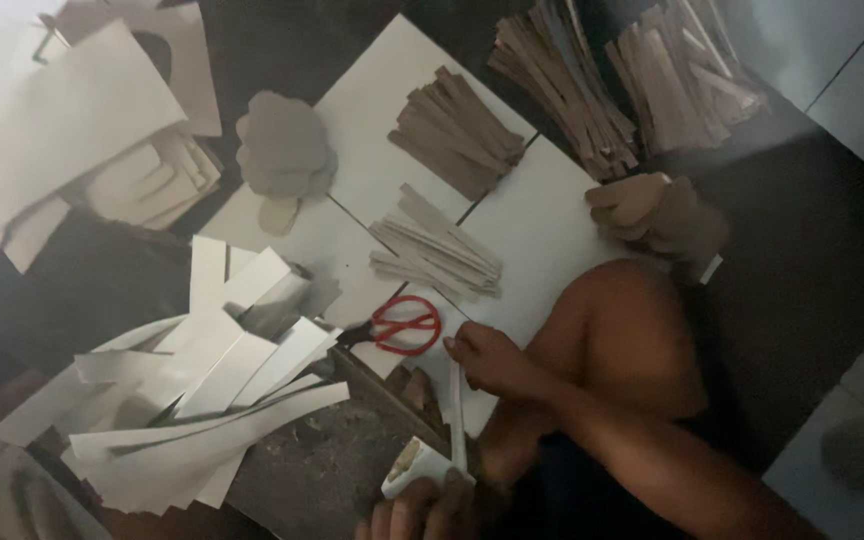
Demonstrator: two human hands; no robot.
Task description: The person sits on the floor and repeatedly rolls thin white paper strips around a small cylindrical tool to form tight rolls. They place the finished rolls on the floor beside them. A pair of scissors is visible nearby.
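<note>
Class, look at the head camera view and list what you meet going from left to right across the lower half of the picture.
Heap of white paper strips → red-handled scissors → right hand pinching a thin white strip → bent knee. The left hand at the bottom edge overlaps these, so it is left out.

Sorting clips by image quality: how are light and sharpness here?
Head view: dim and soft throughout; the white sheets top left are the brightest patch, the red-handled scissors read clearly, the right hand is shadowed, the left hand is cut by the bottom edge, and the strip between them is faint.
</note>
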